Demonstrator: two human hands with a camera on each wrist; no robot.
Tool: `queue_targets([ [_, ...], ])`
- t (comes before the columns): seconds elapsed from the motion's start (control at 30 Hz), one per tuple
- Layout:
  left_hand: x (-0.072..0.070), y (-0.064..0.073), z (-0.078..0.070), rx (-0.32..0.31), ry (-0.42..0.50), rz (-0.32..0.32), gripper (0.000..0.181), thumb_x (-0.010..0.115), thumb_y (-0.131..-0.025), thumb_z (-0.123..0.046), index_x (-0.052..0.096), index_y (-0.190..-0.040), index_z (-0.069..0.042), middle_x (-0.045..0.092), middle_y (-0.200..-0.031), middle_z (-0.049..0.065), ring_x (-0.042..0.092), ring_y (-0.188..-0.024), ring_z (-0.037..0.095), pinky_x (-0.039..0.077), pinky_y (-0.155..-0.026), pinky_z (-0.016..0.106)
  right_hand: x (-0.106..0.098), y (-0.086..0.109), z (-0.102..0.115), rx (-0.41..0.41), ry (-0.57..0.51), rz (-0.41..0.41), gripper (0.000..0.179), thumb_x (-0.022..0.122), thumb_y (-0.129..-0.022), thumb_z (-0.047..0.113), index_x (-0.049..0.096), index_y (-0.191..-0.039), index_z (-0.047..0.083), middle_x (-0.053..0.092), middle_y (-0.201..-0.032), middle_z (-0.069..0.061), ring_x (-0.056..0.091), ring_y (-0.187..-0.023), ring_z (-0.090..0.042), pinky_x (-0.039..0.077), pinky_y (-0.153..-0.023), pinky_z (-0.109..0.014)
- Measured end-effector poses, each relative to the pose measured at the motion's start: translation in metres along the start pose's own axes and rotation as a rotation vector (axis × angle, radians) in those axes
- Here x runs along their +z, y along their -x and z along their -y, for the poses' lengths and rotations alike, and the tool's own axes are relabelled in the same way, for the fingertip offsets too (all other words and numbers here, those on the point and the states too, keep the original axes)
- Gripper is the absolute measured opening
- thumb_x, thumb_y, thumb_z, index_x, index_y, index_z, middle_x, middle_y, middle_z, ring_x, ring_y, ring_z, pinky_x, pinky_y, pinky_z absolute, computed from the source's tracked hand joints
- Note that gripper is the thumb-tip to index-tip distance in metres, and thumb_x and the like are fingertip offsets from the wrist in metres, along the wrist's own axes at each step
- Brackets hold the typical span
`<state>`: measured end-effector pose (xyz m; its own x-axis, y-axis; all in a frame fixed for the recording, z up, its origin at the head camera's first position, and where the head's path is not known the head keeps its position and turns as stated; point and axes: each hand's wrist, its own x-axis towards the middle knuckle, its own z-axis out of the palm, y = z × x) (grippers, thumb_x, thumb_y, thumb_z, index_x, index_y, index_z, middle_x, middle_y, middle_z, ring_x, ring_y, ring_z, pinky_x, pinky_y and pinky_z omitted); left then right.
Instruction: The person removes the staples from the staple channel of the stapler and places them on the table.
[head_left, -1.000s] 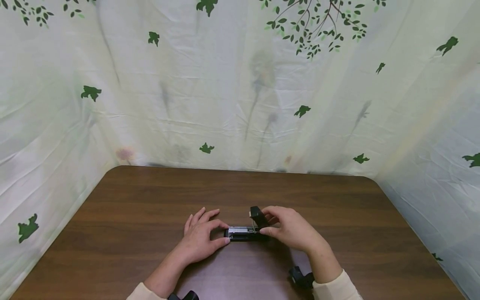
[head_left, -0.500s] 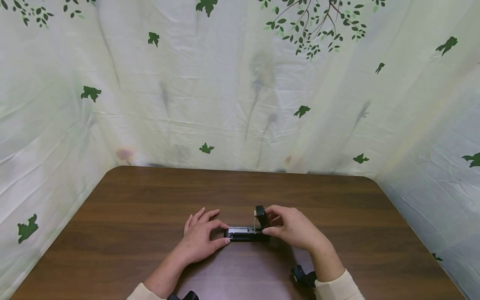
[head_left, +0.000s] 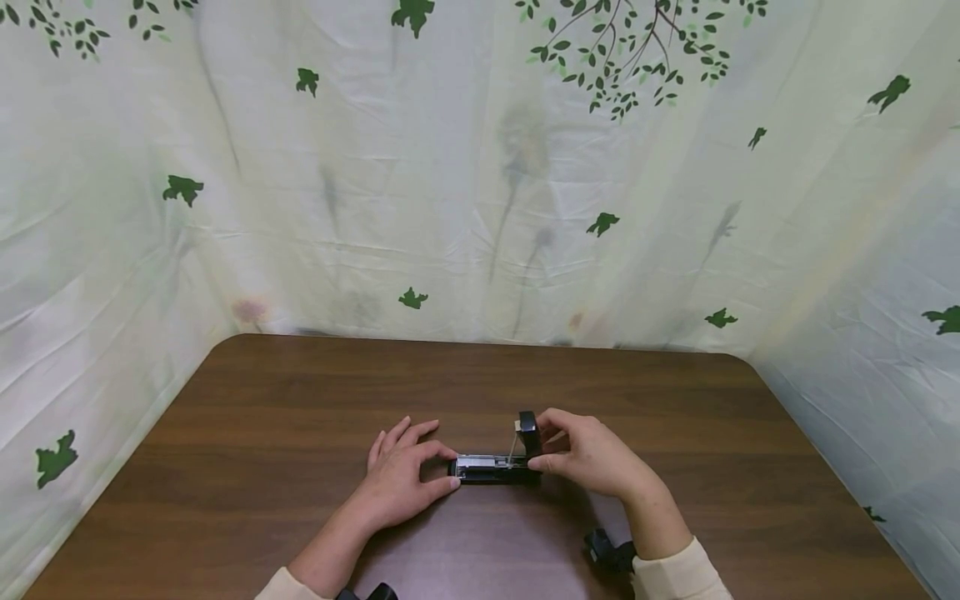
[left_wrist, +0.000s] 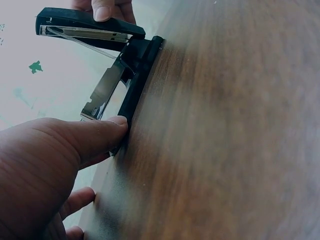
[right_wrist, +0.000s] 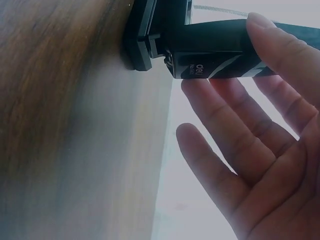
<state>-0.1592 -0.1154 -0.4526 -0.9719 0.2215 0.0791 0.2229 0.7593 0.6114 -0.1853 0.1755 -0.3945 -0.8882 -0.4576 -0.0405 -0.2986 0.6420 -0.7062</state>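
Observation:
A black stapler point(head_left: 491, 471) lies on the table with its top arm swung up at the right end. Inside the raised arm point(left_wrist: 90, 24) a thin spring stretches down to the metal staple channel point(left_wrist: 106, 91). My left hand point(head_left: 405, 475) pinches the front end of the base between thumb and index finger, its other fingers spread out. My right hand point(head_left: 588, 454) holds the raised top arm between thumb and fingers. In the right wrist view the arm's printed side point(right_wrist: 210, 65) shows near the hinge, and the little finger stands apart from it.
The brown wooden table point(head_left: 337, 375) reaches back to a pale curtain point(head_left: 450, 167) printed with green leaves. Black wrist cameras point(head_left: 609, 552) are strapped at both forearms, near the cream sleeves.
My right hand has moved slightly to the right, tipping the stapler's top arm further back to nearly upright. My left hand has stayed at the front end of the base.

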Motion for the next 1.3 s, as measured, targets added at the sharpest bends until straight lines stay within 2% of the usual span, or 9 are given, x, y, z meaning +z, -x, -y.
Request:
queue_targets([
  [0.27, -0.001, 0.000, 0.000, -0.004, -0.005, 0.001, 0.024, 0.084, -0.082, -0.036, 0.076, -0.104, -0.033, 0.052, -0.153, 0.006, 0.027, -0.153, 0.042, 0.010, -0.120, 0.070, -0.001, -0.001, -0.007, 0.000, -0.050, 0.014, 0.027, 0.082, -0.088, 0.027, 0.064, -0.108, 0.021, 0.073, -0.107, 0.004, 0.071, -0.102, -0.016, 0.059, -0.083, -0.036],
  [0.67, -0.001, 0.001, -0.001, -0.007, -0.010, 0.004, 0.024, 0.084, -0.082, -0.037, 0.075, -0.104, -0.034, 0.052, -0.153, 0.006, 0.027, -0.153, 0.042, 0.011, -0.120, 0.070, -0.005, 0.002, -0.010, -0.012, -0.057, 0.022, 0.028, 0.082, -0.087, 0.028, 0.064, -0.108, 0.022, 0.073, -0.105, 0.004, 0.071, -0.102, -0.016, 0.057, -0.082, -0.035],
  [0.93, -0.001, 0.001, -0.001, -0.006, -0.012, 0.002, 0.024, 0.084, -0.082, -0.037, 0.075, -0.104, -0.033, 0.052, -0.153, 0.006, 0.027, -0.153, 0.042, 0.011, -0.120, 0.069, -0.005, 0.003, -0.014, -0.030, -0.105, 0.039, 0.027, 0.082, -0.088, 0.024, 0.062, -0.106, 0.019, 0.076, -0.105, 0.003, 0.073, -0.101, -0.015, 0.056, -0.082, -0.028],
  [1.3, -0.001, 0.001, -0.002, -0.003, -0.008, -0.002, 0.023, 0.084, -0.082, -0.036, 0.076, -0.103, -0.033, 0.053, -0.153, 0.006, 0.028, -0.153, 0.043, 0.011, -0.120, 0.070, -0.008, 0.004, -0.015, -0.010, -0.157, 0.063, 0.028, 0.081, -0.088, 0.022, 0.061, -0.106, 0.016, 0.076, -0.110, -0.002, 0.074, -0.104, -0.022, 0.055, -0.080, -0.031],
])
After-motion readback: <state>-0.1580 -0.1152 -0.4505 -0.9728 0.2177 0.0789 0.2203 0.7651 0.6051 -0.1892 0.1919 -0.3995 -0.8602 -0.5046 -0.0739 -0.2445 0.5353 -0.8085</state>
